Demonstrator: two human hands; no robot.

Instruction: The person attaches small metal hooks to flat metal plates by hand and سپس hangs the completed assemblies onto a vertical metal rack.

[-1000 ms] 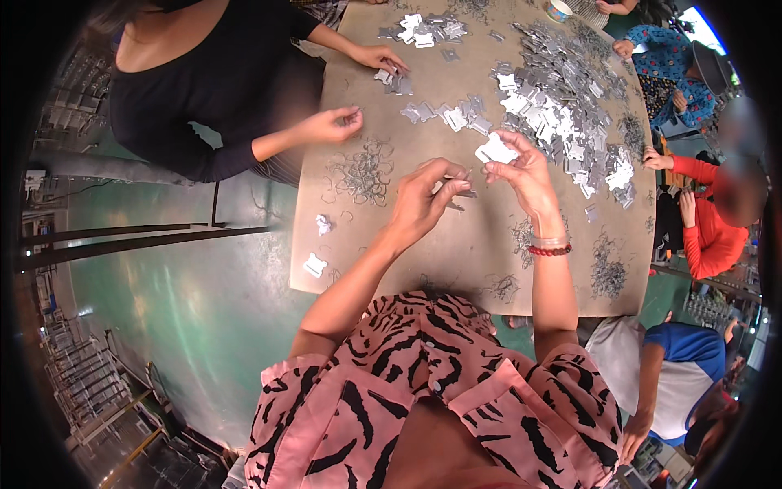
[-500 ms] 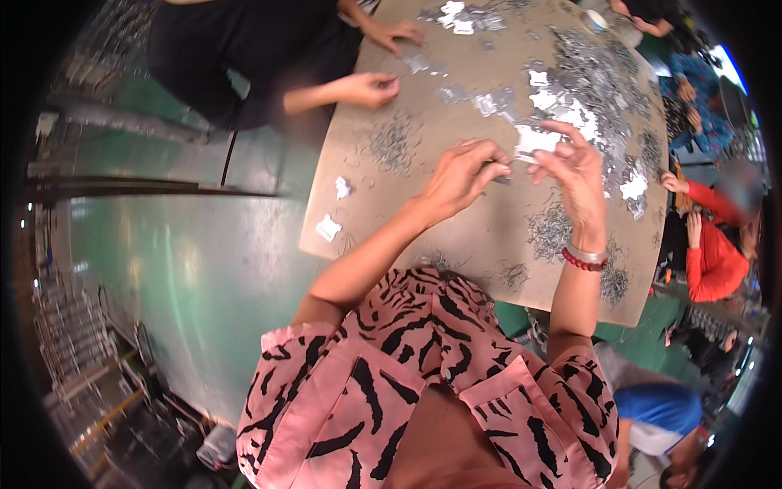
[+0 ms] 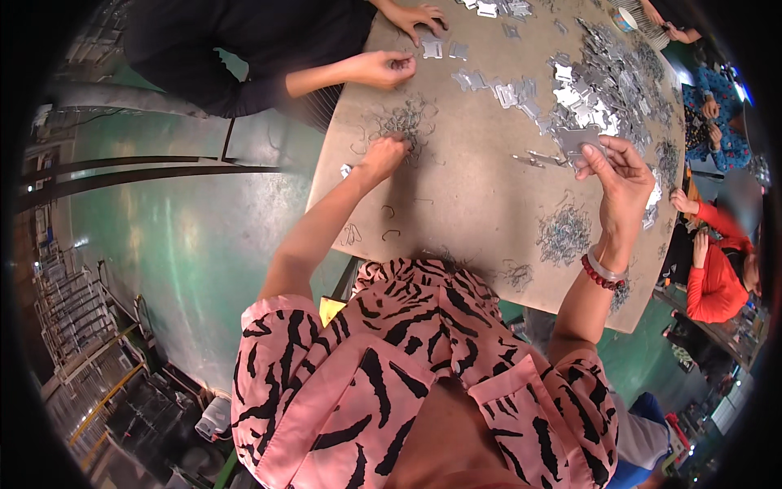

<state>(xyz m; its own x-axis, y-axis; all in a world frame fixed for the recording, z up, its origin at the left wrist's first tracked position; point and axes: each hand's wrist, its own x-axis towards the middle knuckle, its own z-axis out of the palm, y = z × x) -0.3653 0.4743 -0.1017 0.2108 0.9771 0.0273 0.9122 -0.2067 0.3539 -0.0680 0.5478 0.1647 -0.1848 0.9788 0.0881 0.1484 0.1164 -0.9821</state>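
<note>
My right hand [image 3: 621, 175] pinches a flat silver metal plate [image 3: 574, 141] with notched edges between thumb and fingers, raised over the table. My left hand [image 3: 384, 157] is down at a loose pile of thin bent wire hooks [image 3: 411, 116] on the left part of the table. Its fingers are bunched together, and what is between them is hidden. A few single wire hooks [image 3: 390, 235] lie nearer to me. Beyond the held plate spreads a big heap of similar metal plates [image 3: 595, 102].
The tan table [image 3: 468, 208] carries more wire hooks [image 3: 564, 235] at right. Across the far left edge, a co-worker's hand [image 3: 381, 69] is close to my left hand's pile; the other hand [image 3: 417, 19] touches plates. More people sit along the right, one in a red top [image 3: 717, 281].
My left hand has moved left, away from my right hand, down to the wire hooks. My right hand has shifted slightly right with its plate. The co-worker's hands moved a little.
</note>
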